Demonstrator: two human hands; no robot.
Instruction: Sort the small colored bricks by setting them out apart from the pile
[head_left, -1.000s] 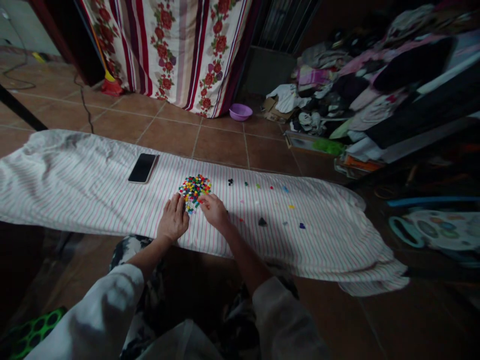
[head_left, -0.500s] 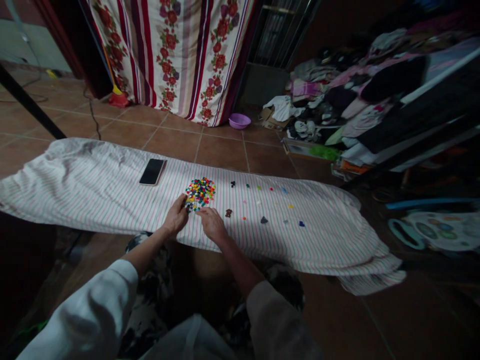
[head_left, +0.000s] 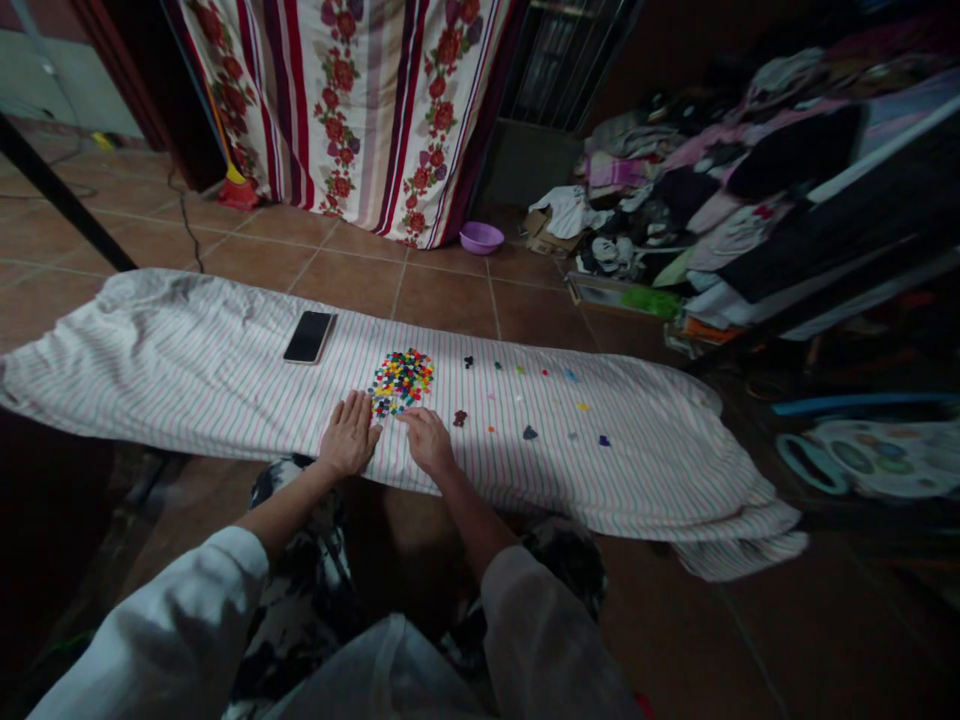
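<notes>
A heap of small colourful pieces (head_left: pixel 405 375) lies on the striped cloth (head_left: pixel 225 370), with a few pieces spilling toward me. My left hand (head_left: pixel 349 435) rests flat on the cloth just left of these, its fingers stretched out and holding nothing. On the other side, my right hand (head_left: pixel 427 440) has its fingers curled, with the fingertips at the heap's near edge; whatever they pinch is too small to make out. Right of that hand sit a brown bear-shaped piece (head_left: pixel 460 418), a dark grey cluster (head_left: pixel 530 432) and a black cluster (head_left: pixel 469 362).
More small pieces stand apart in rough rows, among them a yellow one (head_left: pixel 583 407) and a dark blue one (head_left: pixel 604 440). A phone (head_left: pixel 309 337) lies left of the heap. Beyond are a purple basin (head_left: pixel 481 238), a floral curtain (head_left: pixel 337 110) and piled clothes (head_left: pixel 675 190).
My left hand has flattened and drawn back slightly from the loose pieces, its fingers now straight. My right hand stays at the near edge of the heap. The view has shifted slightly.
</notes>
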